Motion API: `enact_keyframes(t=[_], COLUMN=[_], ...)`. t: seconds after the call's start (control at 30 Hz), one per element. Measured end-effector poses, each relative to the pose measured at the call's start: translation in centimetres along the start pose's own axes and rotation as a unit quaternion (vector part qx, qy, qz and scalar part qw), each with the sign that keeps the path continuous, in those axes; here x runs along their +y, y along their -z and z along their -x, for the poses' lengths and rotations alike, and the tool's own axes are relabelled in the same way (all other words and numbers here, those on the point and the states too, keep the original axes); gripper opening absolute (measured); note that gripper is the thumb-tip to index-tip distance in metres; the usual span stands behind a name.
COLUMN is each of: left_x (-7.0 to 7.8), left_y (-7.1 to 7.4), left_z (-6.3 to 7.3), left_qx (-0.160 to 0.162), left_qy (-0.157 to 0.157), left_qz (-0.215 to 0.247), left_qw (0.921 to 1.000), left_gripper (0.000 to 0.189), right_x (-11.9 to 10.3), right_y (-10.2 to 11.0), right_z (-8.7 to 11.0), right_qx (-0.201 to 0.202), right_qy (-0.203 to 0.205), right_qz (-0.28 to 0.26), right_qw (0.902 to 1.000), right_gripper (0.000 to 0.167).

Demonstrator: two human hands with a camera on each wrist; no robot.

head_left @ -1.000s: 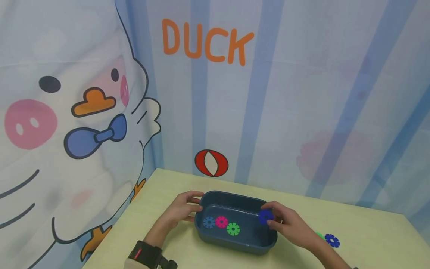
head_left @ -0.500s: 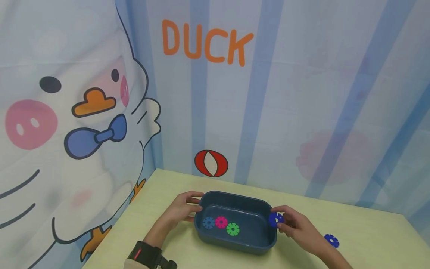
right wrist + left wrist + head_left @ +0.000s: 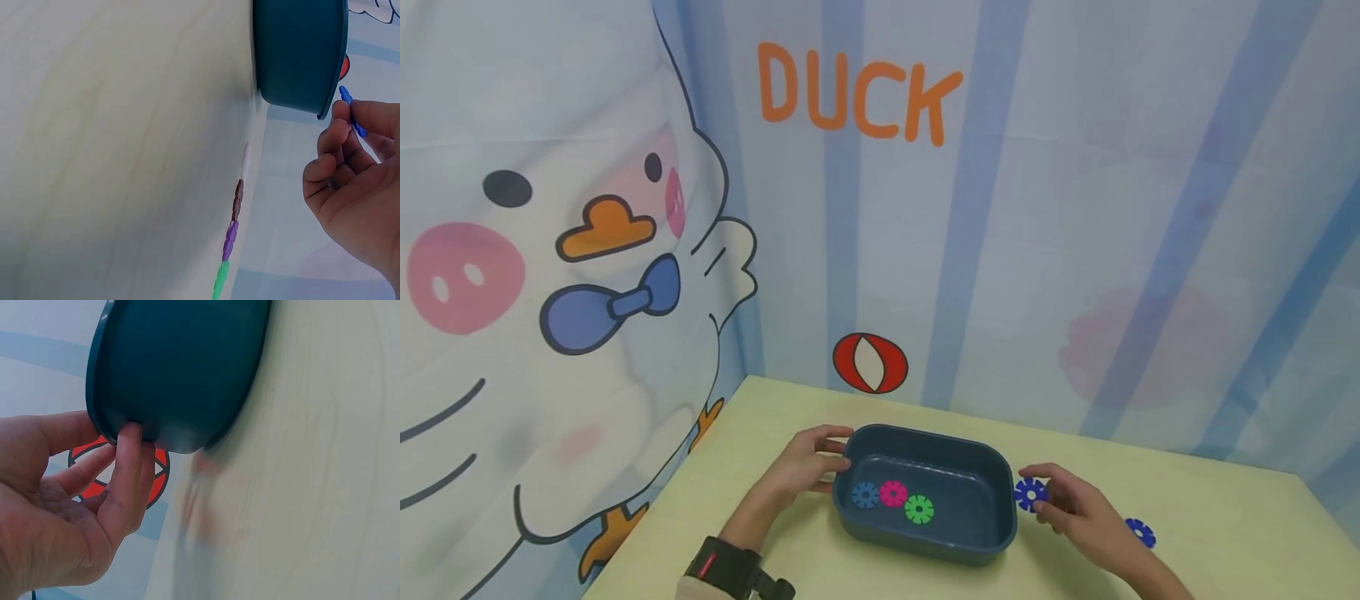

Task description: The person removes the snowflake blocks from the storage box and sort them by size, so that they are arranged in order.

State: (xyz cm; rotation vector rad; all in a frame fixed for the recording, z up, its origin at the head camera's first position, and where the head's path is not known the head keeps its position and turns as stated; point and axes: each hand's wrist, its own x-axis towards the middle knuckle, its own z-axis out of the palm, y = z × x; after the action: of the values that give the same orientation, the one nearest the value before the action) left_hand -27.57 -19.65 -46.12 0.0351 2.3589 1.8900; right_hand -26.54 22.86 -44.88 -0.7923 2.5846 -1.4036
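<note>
The step in hand is judged to be transfer of one dark-blue disc (image 3: 1032,486) from the tray (image 3: 962,500) to the table (image 3: 1232,533). The right hand (image 3: 1078,512) pinches this disc between thumb and forefinger, closed to its thickness, just beside the tray's 3 o'clock rim. The left hand (image 3: 802,467) grips the 9 o'clock rim, fingers curled at the edge. Inside, a blue-grey disc (image 3: 860,496), a pink disc (image 3: 887,494) and a light-green disc (image 3: 913,509) lie from near 9 o'clock toward the middle. The right wrist view shows a white disc (image 3: 245,161), brown disc (image 3: 237,200), purple disc (image 3: 230,242) and bright-green disc (image 3: 220,280) lined up on the table. The next move calls for steadying the tray, maintaining the pinch, and lowering the disc toward 3 to 4 o'clock, near the second blue disc (image 3: 1146,534), without disturbing the line.
</note>
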Motion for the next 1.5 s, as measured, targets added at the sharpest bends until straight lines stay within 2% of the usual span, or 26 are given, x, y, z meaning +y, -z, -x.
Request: enact_keyframes(t=[0.17, 0.47, 0.73, 0.83, 0.97, 1.23, 1.5], left_x=[-0.1, -0.1, -0.3, -0.4, -0.2, -0.1, 0.2], left_y=[0.0, 0.0, 0.0, 0.0, 0.0, 0.0, 0.0], left_z=[-0.1, 0.0, -0.1, -0.2, -0.1, 0.0, 0.1], left_qx=[0.004, 0.007, 0.009, 0.005, 0.005, 0.004, 0.000], left_qy=[0.002, 0.004, -0.002, -0.003, -0.002, -0.002, -0.002], left_qz=[0.001, -0.005, -0.008, -0.008, -0.007, -0.004, 0.001], left_qw=[1.0000, 1.0000, 0.9999, 1.0000, 1.0000, 1.0000, 1.0000], left_gripper=[0.050, 0.051, 0.052, 0.052, 0.052, 0.051, 0.052], right_x=[0.5, 1.6, 2.0, 2.1, 2.3, 2.5, 3.0], right_y=[0.3, 0.9, 1.7, 2.1, 2.8, 4.2, 5.4], right_z=[0.4, 1.4, 2.1, 2.6, 3.1, 3.8, 4.6], right_qx=[0.002, 0.004, -0.008, -0.010, -0.002, -0.001, -0.005], right_qy=[-0.003, 0.020, -0.044, -0.060, -0.059, -0.122, -0.110], right_qz=[0.001, 0.004, 0.014, 0.028, 0.048, 0.060, 0.074], right_qw=[1.0000, 0.9998, 0.9989, 0.9978, 0.9971, 0.9907, 0.9912], right_gripper=[0.041, 0.039, 0.043, 0.043, 0.043, 0.045, 0.047])
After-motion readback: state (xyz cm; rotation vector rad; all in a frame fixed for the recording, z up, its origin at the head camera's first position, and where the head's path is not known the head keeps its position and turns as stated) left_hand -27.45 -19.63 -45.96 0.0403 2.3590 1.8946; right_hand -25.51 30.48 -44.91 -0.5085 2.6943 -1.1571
